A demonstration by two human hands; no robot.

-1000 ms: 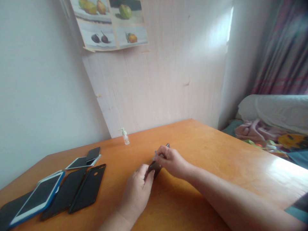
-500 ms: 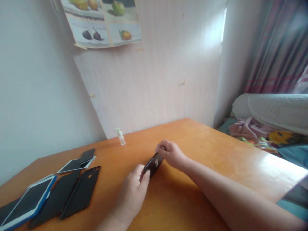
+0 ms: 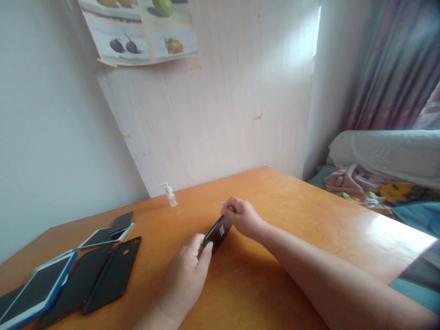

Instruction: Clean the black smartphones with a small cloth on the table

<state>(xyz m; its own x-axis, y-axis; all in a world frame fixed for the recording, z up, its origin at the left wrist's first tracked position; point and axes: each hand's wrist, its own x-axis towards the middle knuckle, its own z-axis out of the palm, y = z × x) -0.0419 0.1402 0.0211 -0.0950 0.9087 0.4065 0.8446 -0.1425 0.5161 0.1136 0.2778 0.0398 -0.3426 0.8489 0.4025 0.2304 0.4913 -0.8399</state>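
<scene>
A black smartphone point(image 3: 219, 234) is tilted over the table in the middle of the view, with a small pale label on the side facing me. My left hand point(image 3: 192, 263) grips its near end, thumb on the label side and fingers behind. At the phone's far end is my right hand point(image 3: 242, 217), its fingers curled in and pressed to the top edge. A small whitish scrap point(image 3: 223, 208) pokes out by those fingertips; what it is cannot be made out.
On the wooden table point(image 3: 275, 197), a small pump bottle point(image 3: 171, 196) stands near the back. To the left lie a blue-cased tablet point(image 3: 39, 286), a black case with a round hole point(image 3: 113, 275), another dark slab point(image 3: 77, 284) and a phone point(image 3: 122, 223) on a white-edged device point(image 3: 98, 237).
The whole view has shifted slightly. Both hands keep nearly the same hold on the smartphone, with no clear movement against it.
</scene>
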